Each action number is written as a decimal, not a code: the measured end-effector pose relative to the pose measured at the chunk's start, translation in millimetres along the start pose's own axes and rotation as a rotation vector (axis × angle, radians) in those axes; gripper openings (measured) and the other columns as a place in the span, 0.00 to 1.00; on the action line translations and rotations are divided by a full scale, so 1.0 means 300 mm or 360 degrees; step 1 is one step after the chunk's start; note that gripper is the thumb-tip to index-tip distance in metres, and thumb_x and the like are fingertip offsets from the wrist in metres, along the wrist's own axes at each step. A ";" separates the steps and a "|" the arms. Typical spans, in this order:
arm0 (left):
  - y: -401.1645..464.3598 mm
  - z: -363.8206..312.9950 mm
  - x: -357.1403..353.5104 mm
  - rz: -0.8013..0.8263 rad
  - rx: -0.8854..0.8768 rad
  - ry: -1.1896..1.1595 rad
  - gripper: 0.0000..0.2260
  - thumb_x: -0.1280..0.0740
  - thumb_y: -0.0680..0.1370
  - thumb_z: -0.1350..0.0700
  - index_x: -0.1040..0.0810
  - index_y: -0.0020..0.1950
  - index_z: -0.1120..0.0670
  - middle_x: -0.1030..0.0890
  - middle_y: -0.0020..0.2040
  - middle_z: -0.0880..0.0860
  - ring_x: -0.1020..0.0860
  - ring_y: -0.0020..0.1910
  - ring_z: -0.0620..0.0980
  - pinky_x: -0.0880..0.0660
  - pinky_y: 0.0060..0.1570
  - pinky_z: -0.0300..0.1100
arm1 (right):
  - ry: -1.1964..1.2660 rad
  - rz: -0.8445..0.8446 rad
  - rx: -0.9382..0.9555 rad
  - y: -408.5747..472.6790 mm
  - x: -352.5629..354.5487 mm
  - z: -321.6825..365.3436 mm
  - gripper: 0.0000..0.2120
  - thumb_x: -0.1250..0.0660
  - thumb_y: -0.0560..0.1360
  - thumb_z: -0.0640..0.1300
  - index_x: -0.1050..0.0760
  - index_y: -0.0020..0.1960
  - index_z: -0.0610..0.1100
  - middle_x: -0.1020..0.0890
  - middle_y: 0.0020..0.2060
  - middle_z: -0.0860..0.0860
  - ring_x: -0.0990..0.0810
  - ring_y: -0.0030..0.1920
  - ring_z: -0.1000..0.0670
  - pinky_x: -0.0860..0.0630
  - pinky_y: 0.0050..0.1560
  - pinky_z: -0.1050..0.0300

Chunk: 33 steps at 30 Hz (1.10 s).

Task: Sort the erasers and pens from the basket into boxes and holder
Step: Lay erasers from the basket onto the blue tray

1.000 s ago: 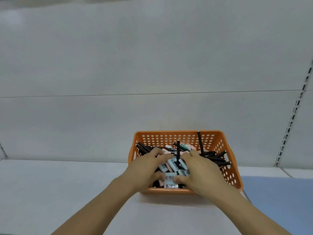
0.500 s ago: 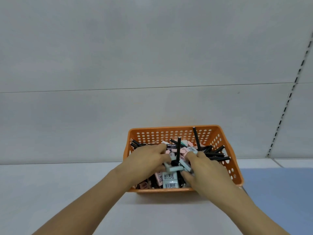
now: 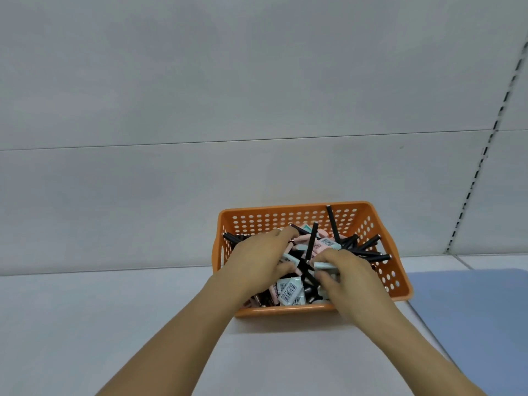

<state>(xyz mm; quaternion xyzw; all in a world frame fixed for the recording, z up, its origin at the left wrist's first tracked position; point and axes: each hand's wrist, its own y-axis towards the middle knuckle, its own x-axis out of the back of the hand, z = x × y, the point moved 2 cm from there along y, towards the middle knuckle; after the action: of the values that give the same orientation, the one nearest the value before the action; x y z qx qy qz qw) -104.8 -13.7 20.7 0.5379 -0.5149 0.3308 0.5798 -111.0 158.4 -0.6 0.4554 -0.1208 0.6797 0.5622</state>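
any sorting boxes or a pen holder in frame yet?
No: only the orange perforated plastic basket of black pens and wrapped erasers and a blue mat show on the white surface.

Since one second ago, the left hand [image 3: 258, 260] has reached deeper into the orange basket [image 3: 400, 284], its fingers now further back among the pens. The right hand [image 3: 347, 277] has moved a little to the right and now pinches a pale blue eraser [image 3: 324, 265], lifted above the pile.

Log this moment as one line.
left hand: rummaging | right hand: pinching light-blue wrapped eraser | orange perforated plastic basket: full
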 end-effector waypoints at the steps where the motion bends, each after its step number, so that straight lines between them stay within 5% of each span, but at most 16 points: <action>1: 0.007 -0.002 -0.004 -0.0025 0.0013 0.0024 0.23 0.35 0.78 0.45 0.37 0.72 0.43 0.25 0.63 0.46 0.24 0.55 0.48 0.23 0.49 0.48 | 0.0095 -0.0052 -0.0010 -0.002 0.005 0.000 0.05 0.34 0.78 0.42 0.23 0.49 0.52 0.21 0.44 0.56 0.22 0.42 0.57 0.24 0.43 0.61; 6: 0.041 -0.005 -0.031 -0.0097 0.0099 0.0126 0.15 0.43 0.83 0.52 0.31 0.70 0.47 0.27 0.59 0.49 0.23 0.49 0.50 0.25 0.43 0.44 | 0.0387 -0.0199 -0.0048 -0.011 0.018 -0.020 0.05 0.33 0.77 0.41 0.23 0.46 0.51 0.20 0.40 0.56 0.22 0.41 0.57 0.23 0.41 0.58; 9: 0.039 0.000 -0.017 -0.0119 0.0200 -0.0077 0.13 0.41 0.82 0.51 0.27 0.66 0.47 0.26 0.59 0.48 0.24 0.51 0.48 0.24 0.48 0.44 | 0.0534 -0.0227 -0.0118 -0.015 0.037 -0.037 0.06 0.33 0.77 0.40 0.22 0.48 0.51 0.19 0.42 0.57 0.21 0.42 0.59 0.23 0.39 0.63; 14: -0.030 -0.006 0.042 -0.0527 0.0355 -0.0567 0.10 0.39 0.81 0.47 0.25 0.62 0.43 0.25 0.59 0.40 0.27 0.54 0.37 0.29 0.52 0.35 | 0.0916 -0.0236 -0.0264 -0.016 0.062 -0.031 0.06 0.33 0.78 0.40 0.20 0.50 0.50 0.18 0.43 0.55 0.19 0.40 0.62 0.26 0.31 0.69; 20: -0.105 -0.087 0.045 -0.0520 0.0389 -0.1176 0.06 0.34 0.79 0.49 0.22 0.55 0.41 0.21 0.54 0.36 0.25 0.55 0.34 0.23 0.57 0.40 | 0.1101 -0.0230 -0.0224 -0.029 0.081 -0.014 0.06 0.32 0.77 0.40 0.19 0.49 0.50 0.17 0.41 0.54 0.18 0.39 0.60 0.24 0.33 0.67; 33: -0.008 -0.544 -0.094 -0.0424 0.0071 -0.1264 0.08 0.31 0.77 0.51 0.20 0.57 0.45 0.21 0.50 0.38 0.22 0.49 0.39 0.22 0.49 0.45 | 0.1127 -0.0313 -0.0175 -0.159 0.354 -0.323 0.07 0.32 0.76 0.35 0.18 0.47 0.45 0.20 0.31 0.57 0.24 0.29 0.60 0.29 0.30 0.70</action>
<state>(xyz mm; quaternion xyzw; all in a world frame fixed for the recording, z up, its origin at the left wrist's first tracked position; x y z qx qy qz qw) -70.2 148.1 11.0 0.6978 -0.6172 0.0310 0.3622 -111.0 309.5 9.2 0.1704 0.0893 0.7302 0.6555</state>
